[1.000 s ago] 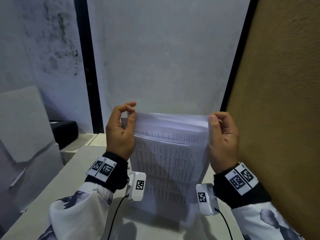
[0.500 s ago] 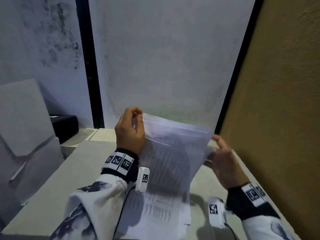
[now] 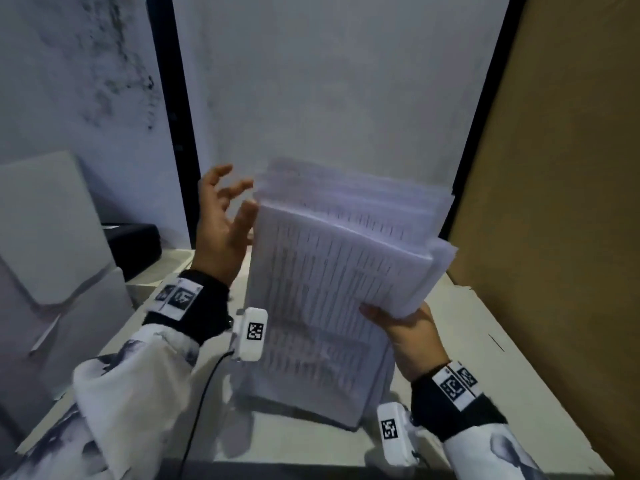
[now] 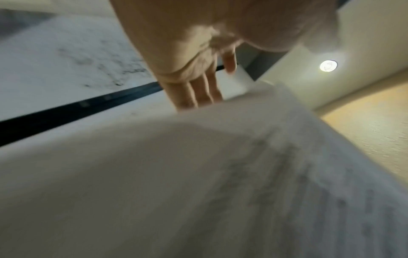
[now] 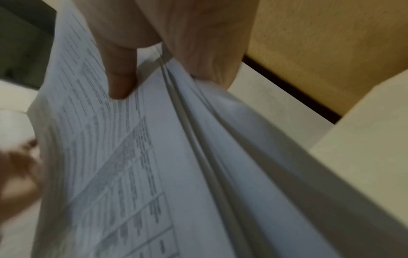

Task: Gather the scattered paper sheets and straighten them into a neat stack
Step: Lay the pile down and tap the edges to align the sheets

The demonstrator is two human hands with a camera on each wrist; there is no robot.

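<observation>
Right grip pinches paper stack (printed side up); left grip splayed loose beside it, brown board close right.

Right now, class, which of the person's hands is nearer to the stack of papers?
Right. The right hand grips the stack of papers at its right edge, thumb on the printed front. The left hand is open beside the stack's left edge, fingers spread, not gripping it.

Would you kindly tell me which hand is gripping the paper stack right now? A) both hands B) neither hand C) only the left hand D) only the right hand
D: the right hand pinches the paper stack at its right edge, while the left hand is spread open beside it.
</observation>
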